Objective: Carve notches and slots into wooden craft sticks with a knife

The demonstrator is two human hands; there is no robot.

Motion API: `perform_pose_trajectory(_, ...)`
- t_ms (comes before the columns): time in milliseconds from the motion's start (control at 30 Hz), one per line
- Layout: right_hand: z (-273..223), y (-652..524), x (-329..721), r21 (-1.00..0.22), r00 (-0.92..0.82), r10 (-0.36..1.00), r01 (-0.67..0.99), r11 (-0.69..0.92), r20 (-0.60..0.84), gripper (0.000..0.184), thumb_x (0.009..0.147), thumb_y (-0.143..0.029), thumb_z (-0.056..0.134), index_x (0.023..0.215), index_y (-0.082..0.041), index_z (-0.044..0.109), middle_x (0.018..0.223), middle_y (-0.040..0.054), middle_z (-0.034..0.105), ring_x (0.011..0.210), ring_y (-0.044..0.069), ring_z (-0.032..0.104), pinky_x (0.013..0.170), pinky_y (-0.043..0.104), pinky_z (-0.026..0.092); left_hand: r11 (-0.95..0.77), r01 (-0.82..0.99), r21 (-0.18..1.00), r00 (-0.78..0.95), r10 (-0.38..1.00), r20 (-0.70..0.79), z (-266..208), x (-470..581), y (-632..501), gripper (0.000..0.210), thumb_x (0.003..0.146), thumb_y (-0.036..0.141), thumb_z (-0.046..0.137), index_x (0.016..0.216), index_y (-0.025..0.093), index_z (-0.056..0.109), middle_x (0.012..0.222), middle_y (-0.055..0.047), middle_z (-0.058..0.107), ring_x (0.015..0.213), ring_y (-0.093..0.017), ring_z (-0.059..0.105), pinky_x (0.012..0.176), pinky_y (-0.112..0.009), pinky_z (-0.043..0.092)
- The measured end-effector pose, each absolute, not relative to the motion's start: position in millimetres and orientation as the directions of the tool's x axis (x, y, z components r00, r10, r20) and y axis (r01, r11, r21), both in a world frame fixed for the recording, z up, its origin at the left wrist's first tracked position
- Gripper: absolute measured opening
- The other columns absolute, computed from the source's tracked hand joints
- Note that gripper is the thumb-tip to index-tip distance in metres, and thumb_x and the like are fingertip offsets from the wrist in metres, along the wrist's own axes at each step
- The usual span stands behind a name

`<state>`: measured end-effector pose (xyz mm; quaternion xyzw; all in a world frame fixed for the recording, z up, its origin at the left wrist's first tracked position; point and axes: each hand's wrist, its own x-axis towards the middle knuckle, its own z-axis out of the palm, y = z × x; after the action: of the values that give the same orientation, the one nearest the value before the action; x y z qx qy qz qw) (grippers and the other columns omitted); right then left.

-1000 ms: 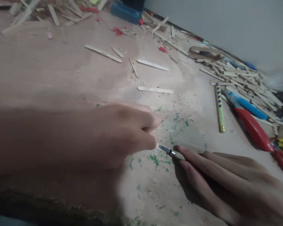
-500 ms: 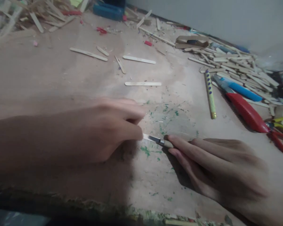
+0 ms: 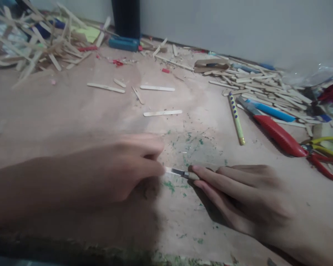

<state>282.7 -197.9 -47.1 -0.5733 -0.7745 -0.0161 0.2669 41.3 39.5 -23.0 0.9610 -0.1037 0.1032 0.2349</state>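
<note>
My right hand (image 3: 246,195) pinches the pale handle of a craft knife (image 3: 192,176), its short metal blade pointing left. My left hand (image 3: 133,166) is closed, with thumb and forefinger pressed together at the tip of that blade. A pale sliver (image 3: 168,170) shows between the left fingertips and the blade; whether it is a stick's end or shiny metal I cannot tell. Both hands rest low over the wooden tabletop (image 3: 177,221). Beyond them lie a craft stick (image 3: 162,113) and a second craft stick (image 3: 157,88).
To the right are a patterned pencil (image 3: 236,120), a red utility knife (image 3: 280,136), a blue cutter (image 3: 270,110) and red-and-yellow-handled scissors (image 3: 327,159). A pile of craft sticks (image 3: 269,83) lies behind them. Another tangle of sticks (image 3: 44,40) stands back left, near a blue object (image 3: 124,43).
The camera view has tilted up a little, so the table items sit lower in the picture, with more of the back wall showing. Both hands keep nearly the same pose around the craft knife.
</note>
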Motion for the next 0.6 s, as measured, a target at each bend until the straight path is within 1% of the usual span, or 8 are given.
perform_pose_trajectory(133, -48, -191, 280, -0.329, -0.181, 0.877, 0.877, 0.349, 0.446, 0.024, 0.135, -0.017, 0.061, 0.136, -0.012, 0.084, 0.075, -0.0014, 0.072, 0.049, 0.016, 0.060, 0.045, 0.042, 0.043, -0.896, -0.250, 0.368, 0.963, -0.190, 0.192, -14, 31, 34, 0.030, 0.108, -0.004, 0.062, 0.102, 0.022, 0.075, 0.101, -0.002, 0.075, 0.083, -0.022, 0.065, 0.078, -0.039, 0.048)
perform_pose_trajectory(233, -50, -189, 278, -0.344, -0.170, 0.876, 0.873, 0.347, 0.452, 0.023, 0.135, -0.015, 0.060, 0.139, -0.012, 0.082, 0.076, -0.0014, 0.070, 0.050, 0.017, 0.059, 0.044, 0.042, 0.041, -0.809, -0.315, 0.496, 0.949, -0.270, 0.162, -12, 29, 31, 0.019, 0.110, 0.006, 0.078, 0.106, 0.024, 0.075, 0.100, 0.001, 0.078, 0.084, -0.020, 0.070, 0.081, -0.038, 0.054)
perform_pose_trajectory(300, -51, -189, 277, -0.365, -0.158, 0.878, 0.865, 0.344, 0.452, 0.023, 0.135, -0.015, 0.059, 0.146, -0.013, 0.080, 0.078, -0.0015, 0.072, 0.051, 0.016, 0.059, 0.044, 0.040, 0.042, -0.760, -0.328, 0.561, 0.943, -0.293, 0.156, -12, 31, 31, 0.014, 0.111, 0.012, 0.083, 0.110, 0.024, 0.076, 0.102, 0.003, 0.082, 0.088, -0.019, 0.074, 0.083, -0.038, 0.057)
perform_pose_trajectory(367, -50, -190, 279, -0.406, -0.143, 0.885, 0.848, 0.340, 0.442, 0.024, 0.137, -0.017, 0.058, 0.147, -0.015, 0.079, 0.080, -0.0026, 0.073, 0.052, 0.014, 0.062, 0.045, 0.037, 0.043, -0.775, -0.310, 0.551, 0.951, -0.245, 0.190, -12, 36, 33, 0.014, 0.123, 0.018, 0.076, 0.110, 0.024, 0.078, 0.106, 0.002, 0.087, 0.093, -0.019, 0.079, 0.086, -0.038, 0.060)
perform_pose_trajectory(433, -45, -191, 283, -0.445, -0.132, 0.894, 0.830, 0.336, 0.429, 0.023, 0.140, -0.020, 0.056, 0.144, -0.019, 0.078, 0.082, -0.0028, 0.077, 0.055, 0.012, 0.068, 0.047, 0.032, 0.047, -0.823, -0.269, 0.500, 0.954, -0.159, 0.252, -12, 40, 35, 0.028, 0.134, 0.027, 0.064, 0.111, 0.023, 0.079, 0.113, -0.001, 0.091, 0.103, -0.021, 0.084, 0.093, -0.038, 0.064)
perform_pose_trajectory(467, -42, -191, 287, -0.451, -0.136, 0.898, 0.827, 0.335, 0.418, 0.024, 0.141, -0.021, 0.054, 0.142, -0.021, 0.078, 0.084, -0.0030, 0.078, 0.056, 0.011, 0.071, 0.049, 0.030, 0.050, -0.842, -0.252, 0.477, 0.952, -0.127, 0.278, -13, 42, 37, 0.032, 0.137, 0.034, 0.060, 0.117, 0.023, 0.082, 0.118, -0.003, 0.093, 0.110, -0.023, 0.087, 0.099, -0.039, 0.067)
perform_pose_trajectory(533, -33, -191, 294, -0.424, -0.173, 0.898, 0.834, 0.352, 0.404, 0.027, 0.142, -0.023, 0.049, 0.141, -0.022, 0.076, 0.084, -0.0032, 0.079, 0.057, 0.010, 0.072, 0.052, 0.027, 0.053, -0.873, -0.222, 0.435, 0.957, -0.110, 0.268, -14, 44, 40, 0.033, 0.138, 0.046, 0.061, 0.140, 0.021, 0.084, 0.141, -0.010, 0.093, 0.133, -0.029, 0.088, 0.119, -0.046, 0.069)
perform_pose_trajectory(600, -26, -189, 299, -0.390, -0.230, 0.895, 0.838, 0.382, 0.382, 0.030, 0.143, -0.023, 0.046, 0.143, -0.022, 0.075, 0.082, -0.0038, 0.077, 0.058, 0.010, 0.071, 0.053, 0.027, 0.054, -0.892, -0.223, 0.393, 0.968, -0.156, 0.196, -15, 45, 41, 0.048, 0.135, 0.054, 0.065, 0.168, 0.020, 0.076, 0.171, -0.018, 0.083, 0.161, -0.036, 0.078, 0.140, -0.058, 0.062)
